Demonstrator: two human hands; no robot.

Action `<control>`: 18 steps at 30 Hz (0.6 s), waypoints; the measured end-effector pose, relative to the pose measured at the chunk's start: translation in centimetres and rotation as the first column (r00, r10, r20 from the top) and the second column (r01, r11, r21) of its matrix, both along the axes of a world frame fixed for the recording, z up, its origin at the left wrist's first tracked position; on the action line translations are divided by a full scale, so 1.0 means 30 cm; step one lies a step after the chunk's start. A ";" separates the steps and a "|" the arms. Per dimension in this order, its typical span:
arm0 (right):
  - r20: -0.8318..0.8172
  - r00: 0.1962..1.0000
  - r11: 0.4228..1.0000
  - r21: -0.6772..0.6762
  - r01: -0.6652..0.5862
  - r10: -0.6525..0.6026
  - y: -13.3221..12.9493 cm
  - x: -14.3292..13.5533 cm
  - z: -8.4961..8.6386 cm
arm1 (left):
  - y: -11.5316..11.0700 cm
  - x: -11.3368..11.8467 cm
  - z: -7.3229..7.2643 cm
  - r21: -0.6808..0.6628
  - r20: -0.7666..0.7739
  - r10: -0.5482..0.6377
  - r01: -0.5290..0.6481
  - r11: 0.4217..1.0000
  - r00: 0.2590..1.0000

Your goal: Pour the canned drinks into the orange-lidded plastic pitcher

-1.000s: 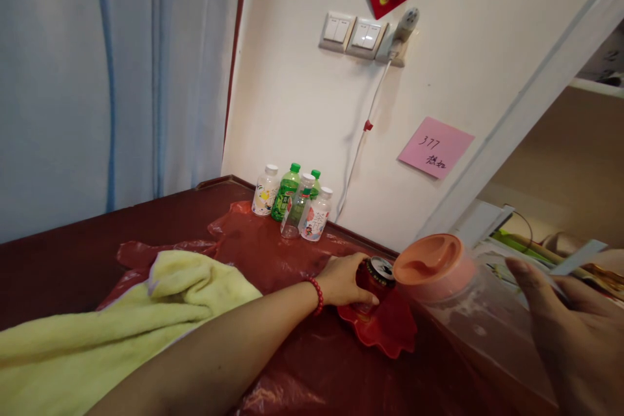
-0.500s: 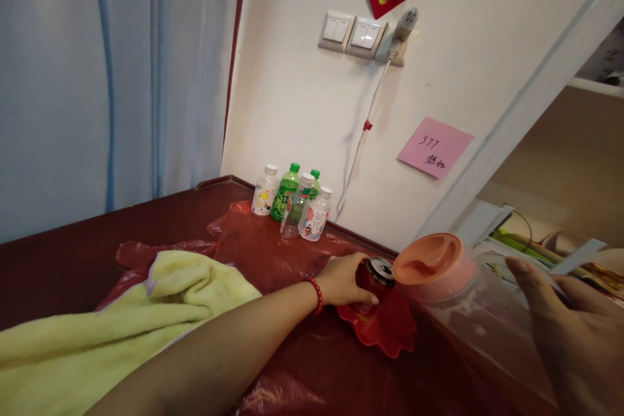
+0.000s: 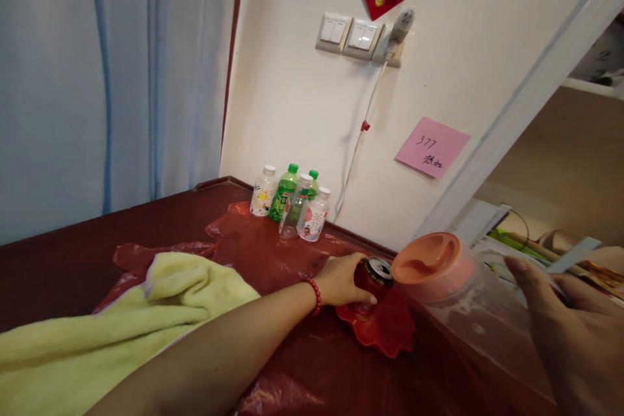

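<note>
My left hand (image 3: 345, 281) is wrapped round a dark red drink can (image 3: 379, 272), with the thumb on its near side. The can stands upright at a red scalloped dish (image 3: 385, 328); whether it rests inside is hard to tell. From the right, my right hand (image 3: 580, 331) grips a clear plastic jug (image 3: 482, 325) with an orange lid (image 3: 429, 260). The jug is tilted, its lid end beside the can's top. Its handle is mostly hidden by my fingers. No flow of liquid shows between jug and can.
Several bottles (image 3: 292, 201) with white and green caps stand by the wall. A yellow towel (image 3: 195, 292) lies at left on the red plastic-covered table (image 3: 312, 377). A white cord (image 3: 368, 104) hangs from the socket. Shelves (image 3: 546, 175) stand at right.
Both hands, the can and the jug hold nearly the same places. The whole view has shifted very slightly.
</note>
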State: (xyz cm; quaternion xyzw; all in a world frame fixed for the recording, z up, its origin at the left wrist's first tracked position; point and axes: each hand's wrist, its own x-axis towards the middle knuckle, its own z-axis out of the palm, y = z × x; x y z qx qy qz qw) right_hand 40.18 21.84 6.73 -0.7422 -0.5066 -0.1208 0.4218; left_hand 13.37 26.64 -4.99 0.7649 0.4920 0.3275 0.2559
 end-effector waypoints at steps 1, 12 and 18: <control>-0.022 1.000 1.000 -0.014 0.008 -0.008 -0.001 -0.004 0.003 | 0.000 0.000 -0.001 0.003 -0.001 0.000 0.000 1.000 1.000; -0.033 0.999 1.000 -0.008 -0.026 0.026 -0.001 -0.011 0.005 | 0.004 0.002 -0.004 0.005 -0.008 -0.001 0.001 1.000 1.000; -0.065 0.998 1.000 -0.029 0.009 -0.011 -0.003 -0.009 0.005 | 0.005 0.003 -0.007 0.007 -0.009 0.003 -0.003 1.000 1.000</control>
